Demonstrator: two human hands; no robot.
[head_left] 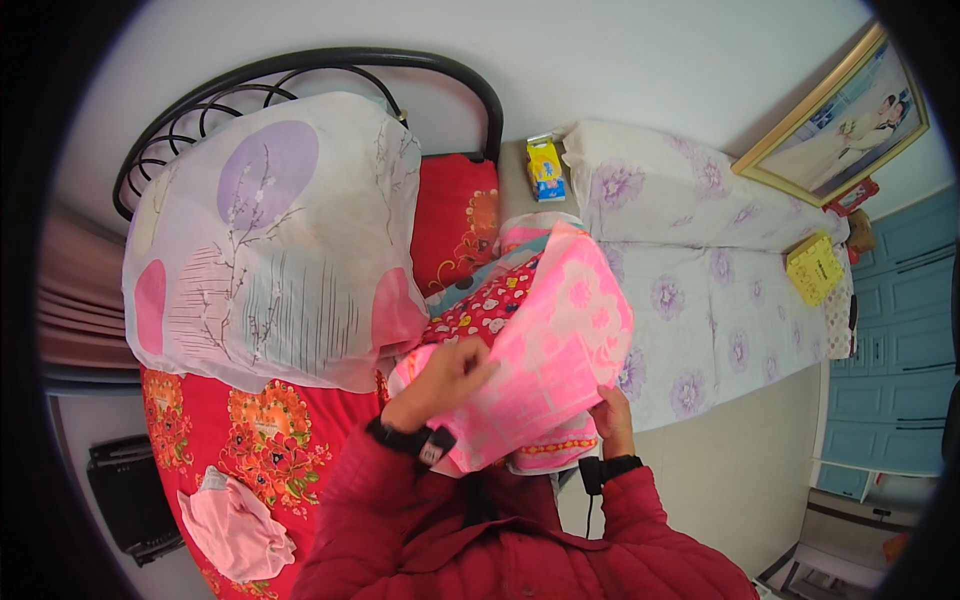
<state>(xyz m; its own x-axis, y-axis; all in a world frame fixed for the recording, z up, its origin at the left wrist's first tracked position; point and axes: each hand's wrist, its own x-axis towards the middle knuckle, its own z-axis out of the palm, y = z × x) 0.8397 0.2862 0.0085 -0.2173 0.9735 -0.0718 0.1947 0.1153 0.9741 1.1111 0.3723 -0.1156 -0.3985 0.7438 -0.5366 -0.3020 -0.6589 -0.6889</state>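
Observation:
A pink cloth (550,350) with a pale flower pattern is spread in front of me, one corner standing up toward the far side. My right hand (613,415) pinches its right edge between thumb and fingers. On its left part, the curled fingers of my left hand (447,380) are closed on the fabric; the fingertips are partly hidden. Behind the cloth lies a red fabric (490,308) with small printed figures, with a blue-grey fabric edge beside it. More pink fabric with a patterned border (555,450) hangs below, near my body.
To the left is a bed with a red flowered sheet (345,425), a pale printed cover (330,240) and a crumpled pink garment (237,525). A sofa under a purple-flowered cover (690,310) stands right, holding a yellow box (814,270). A yellow-and-blue packet (546,170) sits between them.

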